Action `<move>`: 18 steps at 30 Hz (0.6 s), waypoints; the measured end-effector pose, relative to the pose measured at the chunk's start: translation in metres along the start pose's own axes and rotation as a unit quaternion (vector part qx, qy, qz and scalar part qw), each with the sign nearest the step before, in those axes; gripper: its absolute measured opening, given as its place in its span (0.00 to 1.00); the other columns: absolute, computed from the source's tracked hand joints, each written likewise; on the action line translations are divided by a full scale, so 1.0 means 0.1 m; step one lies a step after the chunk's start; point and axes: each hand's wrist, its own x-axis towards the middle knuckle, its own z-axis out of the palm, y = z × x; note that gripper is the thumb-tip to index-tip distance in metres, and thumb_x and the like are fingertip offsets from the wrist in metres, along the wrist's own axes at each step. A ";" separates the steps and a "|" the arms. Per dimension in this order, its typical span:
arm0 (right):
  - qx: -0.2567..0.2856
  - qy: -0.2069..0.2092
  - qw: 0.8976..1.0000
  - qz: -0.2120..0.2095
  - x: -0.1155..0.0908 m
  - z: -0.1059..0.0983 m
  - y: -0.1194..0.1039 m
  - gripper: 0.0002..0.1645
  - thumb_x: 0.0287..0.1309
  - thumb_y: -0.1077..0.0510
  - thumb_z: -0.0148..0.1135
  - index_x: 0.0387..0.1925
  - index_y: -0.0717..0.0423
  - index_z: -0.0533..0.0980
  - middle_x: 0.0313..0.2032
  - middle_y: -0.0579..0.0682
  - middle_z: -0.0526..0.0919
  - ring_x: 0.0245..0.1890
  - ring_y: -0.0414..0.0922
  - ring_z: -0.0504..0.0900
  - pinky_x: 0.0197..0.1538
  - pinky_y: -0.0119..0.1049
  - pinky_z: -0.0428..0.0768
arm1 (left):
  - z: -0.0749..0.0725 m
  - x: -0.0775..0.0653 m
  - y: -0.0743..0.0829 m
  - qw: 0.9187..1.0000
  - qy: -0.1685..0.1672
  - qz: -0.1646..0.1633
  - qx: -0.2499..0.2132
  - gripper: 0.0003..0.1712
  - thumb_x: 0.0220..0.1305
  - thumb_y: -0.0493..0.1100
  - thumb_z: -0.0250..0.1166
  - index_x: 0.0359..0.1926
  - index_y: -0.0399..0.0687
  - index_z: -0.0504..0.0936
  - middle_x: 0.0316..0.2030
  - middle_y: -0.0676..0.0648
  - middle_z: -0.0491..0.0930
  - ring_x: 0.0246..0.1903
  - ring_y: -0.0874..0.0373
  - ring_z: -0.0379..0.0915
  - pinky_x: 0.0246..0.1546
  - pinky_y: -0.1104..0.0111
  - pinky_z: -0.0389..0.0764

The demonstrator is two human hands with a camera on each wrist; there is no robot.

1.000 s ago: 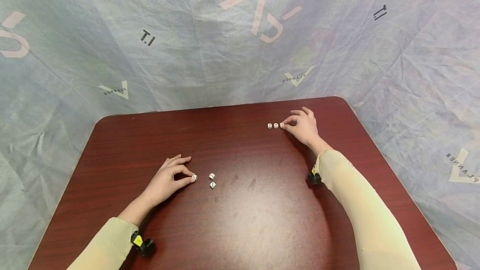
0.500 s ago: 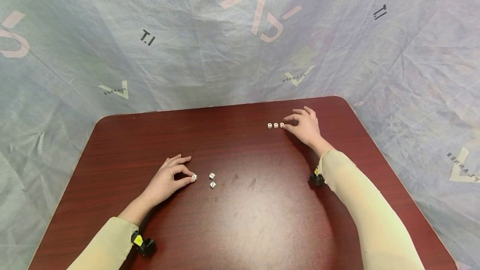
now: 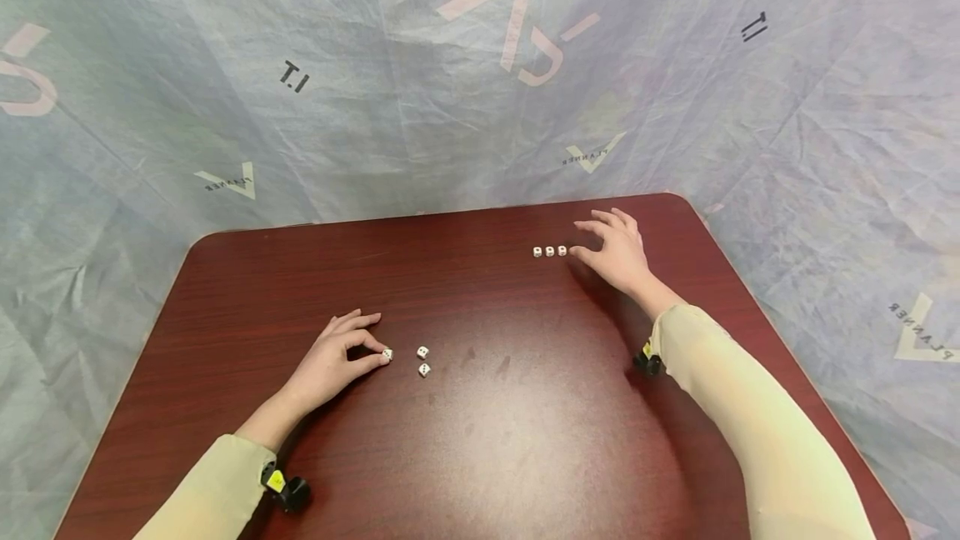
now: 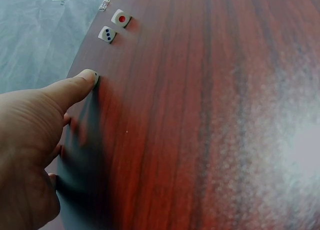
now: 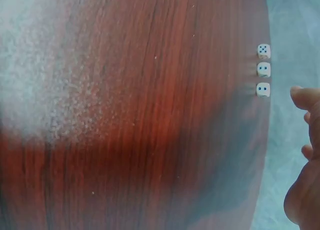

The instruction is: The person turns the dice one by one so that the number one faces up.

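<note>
My left hand (image 3: 333, 361) pinches a white die (image 3: 387, 354) between thumb and index finger, low over the table at left of centre. In the left wrist view the thumb covers most of that die (image 4: 96, 79). Just to its right lie two more dice, a farther one (image 3: 423, 352) and a nearer one (image 3: 424, 370). Toward the back right, three dice stand in a short row with small gaps, the middle one (image 3: 550, 252) among them. Beside the row's right-hand die (image 3: 562, 251) is my right hand (image 3: 617, 252), thumb and fingers spread apart, holding nothing.
The dark red wooden table (image 3: 480, 440) has rounded far corners and a glossy glare near its middle. Behind it and at both sides hangs a wrinkled grey cloth (image 3: 360, 65) with printed letters. A black wrist camera (image 3: 291, 492) sits under the left sleeve.
My right thumb and fingers have parted from the right-hand die of the row, and that hand has drawn back to the right. The left hand keeps its die in the same place.
</note>
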 end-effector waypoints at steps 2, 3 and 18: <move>0.004 0.007 1.000 -0.006 -0.02 -0.02 -0.02 0.32 0.61 0.48 0.73 0.64 0.53 0.78 0.74 0.59 0.64 0.78 0.58 0.45 0.73 0.68 0.47 | 0.00 0.00 0.00 1.000 0.000 0.000 0.000 0.05 0.61 0.49 0.77 0.37 0.66 0.89 0.68 0.44 0.73 0.75 0.38 0.53 0.75 0.40 0.44; 0.006 0.010 1.000 -0.009 -0.02 -0.03 -0.03 0.32 0.61 0.48 0.74 0.64 0.53 0.78 0.74 0.59 0.64 0.78 0.58 0.46 0.73 0.68 0.47 | 0.00 0.00 0.01 1.000 -0.001 -0.001 -0.001 0.05 0.61 0.49 0.77 0.37 0.66 0.89 0.68 0.44 0.73 0.75 0.38 0.53 0.75 0.40 0.44; 0.020 0.059 0.995 -0.084 -0.20 -0.24 -0.37 0.31 0.58 0.49 0.76 0.63 0.52 0.80 0.72 0.55 0.69 0.77 0.55 0.50 0.75 0.61 0.49 | -0.02 0.00 0.02 1.000 -0.004 -0.002 0.003 0.04 0.61 0.49 0.77 0.36 0.66 0.89 0.68 0.44 0.74 0.75 0.38 0.53 0.75 0.39 0.44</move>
